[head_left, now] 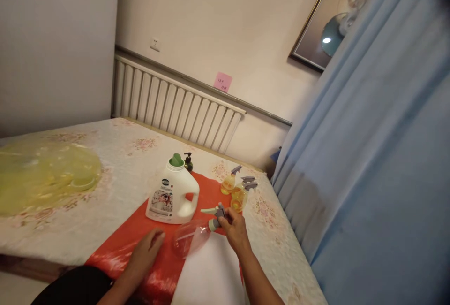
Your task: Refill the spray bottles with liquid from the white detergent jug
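Note:
In the head view, my right hand (pixel 235 230) grips the grey and white trigger head of a clear spray bottle (pixel 192 238). The bottle is tipped on its side, its body pointing left over the red sheet, and no liquid shows in it. To its left, my left hand (pixel 147 248) hovers with curled fingers and nothing visible in them. A white detergent jug (pixel 172 192) stands upright behind the bottle, a green cap (pixel 176 159) set in its mouth. Beyond my right hand stand several spray bottles holding yellow liquid (pixel 228 184).
A dark pump bottle (pixel 189 162) stands behind the jug. The red sheet (pixel 119 239) and a white sheet (pixel 211 272) lie on the floral-covered bed (pixel 281 248). At left lies a yellow translucent round thing (pixel 45 173). A blue curtain (pixel 369 155) hangs at right; a radiator (pixel 176 108) lines the wall.

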The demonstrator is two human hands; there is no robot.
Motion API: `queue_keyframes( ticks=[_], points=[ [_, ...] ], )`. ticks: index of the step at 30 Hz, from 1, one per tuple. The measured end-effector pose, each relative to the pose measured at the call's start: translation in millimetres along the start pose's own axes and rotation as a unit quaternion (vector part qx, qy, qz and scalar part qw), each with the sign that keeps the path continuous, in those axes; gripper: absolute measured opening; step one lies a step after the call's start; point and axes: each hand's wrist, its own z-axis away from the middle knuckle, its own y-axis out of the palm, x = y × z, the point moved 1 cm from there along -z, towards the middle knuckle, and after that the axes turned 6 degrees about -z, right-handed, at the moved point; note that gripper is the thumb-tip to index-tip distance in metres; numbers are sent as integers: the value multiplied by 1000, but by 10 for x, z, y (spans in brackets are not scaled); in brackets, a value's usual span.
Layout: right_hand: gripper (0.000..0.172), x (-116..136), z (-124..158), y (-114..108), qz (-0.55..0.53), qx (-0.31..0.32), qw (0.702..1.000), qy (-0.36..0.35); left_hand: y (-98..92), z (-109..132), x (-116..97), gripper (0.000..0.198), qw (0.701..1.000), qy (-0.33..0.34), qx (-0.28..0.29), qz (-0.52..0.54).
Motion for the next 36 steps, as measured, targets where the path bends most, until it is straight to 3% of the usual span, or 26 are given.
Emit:
queue_keyframes(
  ticks=[2, 5, 9, 12, 14, 20, 24, 27, 30, 36],
  points=[
    [6, -30, 14, 39, -25, 0, 1000, 15, 12, 48, -27, 37, 988, -75, 26, 136],
    [8, -78, 29, 108, -69, 1, 997, 41, 23, 169, -148, 50, 931, -157, 107, 311],
    [14, -120, 33, 183, -118, -7, 990, 70, 24, 292, -364, 56, 830, -182, 237, 471],
    [21, -112, 29, 191, -158, -31, 983, 94, 73, 280, -464, 49, 773, -170, 283, 542],
    [25, -73, 29, 171, -182, -46, 977, 104, 152, 220, -481, 47, 750, -156, 295, 571],
    [23, 88, 62, 124, -187, -105, 975, 57, 511, -89, -436, 43, 730, -221, 316, 564],
    [32, 10, 104, 218, -203, -138, 968, 42, 661, -243, -451, 45, 701, -174, 378, 579],
    [36, -108, 119, 318, -182, -144, 970, 73, 721, -303, -419, 45, 682, -156, 415, 582],
    [36, -146, 109, 400, -150, -176, 969, 83, 742, -347, -367, 45, 682, -160, 419, 578],
    [32, 104, 79, 558, -75, -221, 968, 95, 708, -328, -347, 52, 678, -176, 417, 579]
  ],
)
